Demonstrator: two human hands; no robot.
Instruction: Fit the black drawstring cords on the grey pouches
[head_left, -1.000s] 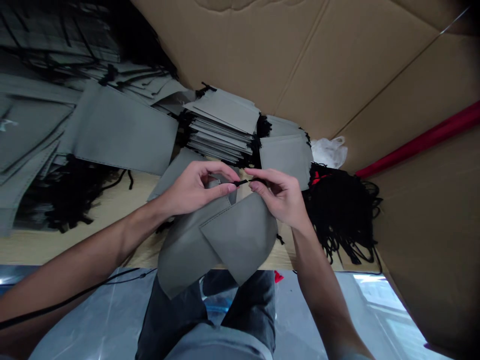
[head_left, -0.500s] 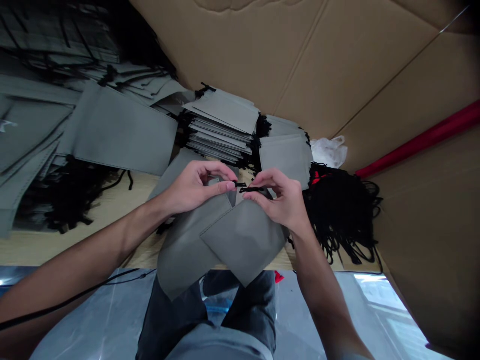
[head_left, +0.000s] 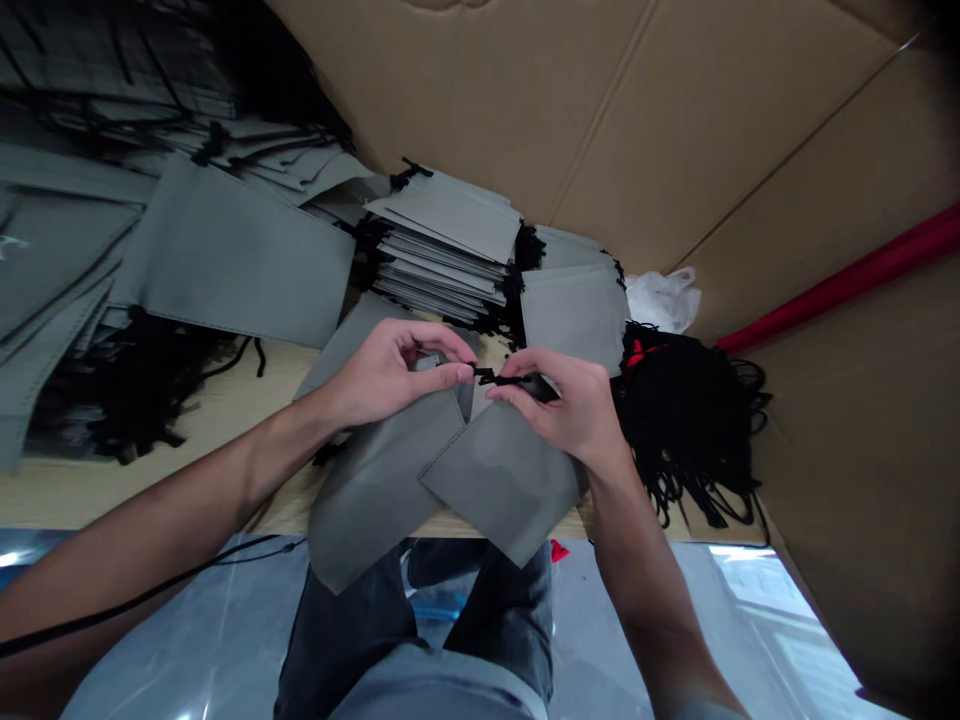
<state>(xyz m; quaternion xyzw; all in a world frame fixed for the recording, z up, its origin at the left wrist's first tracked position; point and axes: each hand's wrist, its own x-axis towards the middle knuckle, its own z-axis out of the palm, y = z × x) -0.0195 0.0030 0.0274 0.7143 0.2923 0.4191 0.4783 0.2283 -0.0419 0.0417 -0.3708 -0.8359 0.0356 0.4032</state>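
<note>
My left hand (head_left: 401, 372) pinches a black drawstring cord (head_left: 484, 372) between thumb and fingertips. Facing it, my right hand (head_left: 566, 395) grips another black cord (head_left: 504, 380) the same way, the cord ends nearly meeting between the two hands. Below them hang two flat grey drawstring pouches (head_left: 390, 480), one under each hand. The right grey pouch (head_left: 502, 475) shows a stitched edge, and its corner laps close to the left one. Both hang over the table's front edge. My fingers cover the upper corners of the pouches.
Stacked grey pouches (head_left: 442, 275) with black cords lie behind my hands, beside a smaller pile (head_left: 570, 300). More pouches (head_left: 247, 250) fill the left. At right are a heap of black cords (head_left: 686, 430), a clear plastic bag (head_left: 664, 300) and cardboard walls (head_left: 825, 400).
The right pouch has shifted slightly to the right, and the left one a little to the left. Both hands keep their pinch, and the cord ends sit slightly nearer each other.
</note>
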